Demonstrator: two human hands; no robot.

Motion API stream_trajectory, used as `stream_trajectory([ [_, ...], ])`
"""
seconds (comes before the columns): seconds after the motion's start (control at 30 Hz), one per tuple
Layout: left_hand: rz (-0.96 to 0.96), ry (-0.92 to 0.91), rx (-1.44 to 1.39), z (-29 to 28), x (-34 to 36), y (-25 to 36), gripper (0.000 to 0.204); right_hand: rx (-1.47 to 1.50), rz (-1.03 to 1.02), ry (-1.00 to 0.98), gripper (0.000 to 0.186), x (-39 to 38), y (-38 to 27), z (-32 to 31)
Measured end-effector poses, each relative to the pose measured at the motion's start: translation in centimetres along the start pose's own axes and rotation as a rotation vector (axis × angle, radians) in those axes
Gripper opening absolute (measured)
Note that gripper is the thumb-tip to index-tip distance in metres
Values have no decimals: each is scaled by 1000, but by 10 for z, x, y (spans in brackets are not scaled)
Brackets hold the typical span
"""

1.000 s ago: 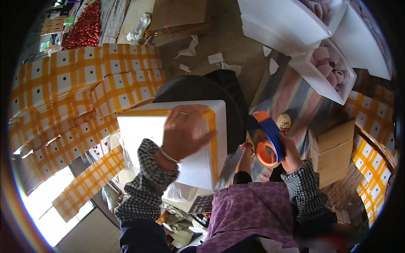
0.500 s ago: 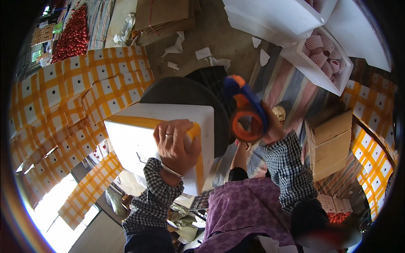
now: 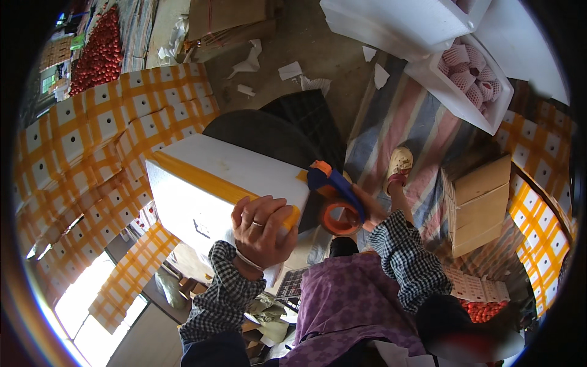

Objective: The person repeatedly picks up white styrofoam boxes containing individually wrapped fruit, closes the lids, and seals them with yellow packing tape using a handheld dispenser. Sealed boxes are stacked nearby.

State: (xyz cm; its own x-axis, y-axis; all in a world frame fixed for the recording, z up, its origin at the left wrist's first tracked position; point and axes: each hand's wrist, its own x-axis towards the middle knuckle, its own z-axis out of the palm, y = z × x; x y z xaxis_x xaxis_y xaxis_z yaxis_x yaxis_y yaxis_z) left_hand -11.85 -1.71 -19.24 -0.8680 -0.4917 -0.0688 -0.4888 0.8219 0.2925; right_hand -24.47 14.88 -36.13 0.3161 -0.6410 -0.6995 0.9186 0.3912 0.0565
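A white foam box [image 3: 235,164] with a band of yellow tape [image 3: 192,177] along its edge rests on a round black top [image 3: 257,133]. My left hand [image 3: 263,227] is closed over the taped edge at the box's near right end, its fingers bent against the foam. A ring and a bracelet show on it. In my right hand [image 3: 370,211] is a blue and orange tape dispenser [image 3: 342,199] with an orange ring-shaped hub. The dispenser's orange tip is at the box's right end, by a short bit of yellow tape; whether they touch I cannot tell.
Stacked white boxes with yellow tape [image 3: 116,122] stand at left. An open foam box of net-wrapped fruit [image 3: 471,73] is at upper right, flattened cardboard [image 3: 480,205] at right. A black crate [image 3: 309,119] stands behind the round top. Paper scraps [image 3: 290,70] litter the floor.
My right hand has brought the dispenser left and lower, to the box's right end. The box has turned slightly, and my left hand's fingers have curled more. A shoe now shows at right.
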Motion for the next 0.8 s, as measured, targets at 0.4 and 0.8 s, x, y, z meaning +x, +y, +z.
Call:
stream_trajectory([
  [0.4,-25,101,22,3,17,-17,31,250,-71,198,46,20,-15,49],
  [0.8,529,-391,99,-10,-8,2,30,-498,19,46,49,88,-114,82],
])
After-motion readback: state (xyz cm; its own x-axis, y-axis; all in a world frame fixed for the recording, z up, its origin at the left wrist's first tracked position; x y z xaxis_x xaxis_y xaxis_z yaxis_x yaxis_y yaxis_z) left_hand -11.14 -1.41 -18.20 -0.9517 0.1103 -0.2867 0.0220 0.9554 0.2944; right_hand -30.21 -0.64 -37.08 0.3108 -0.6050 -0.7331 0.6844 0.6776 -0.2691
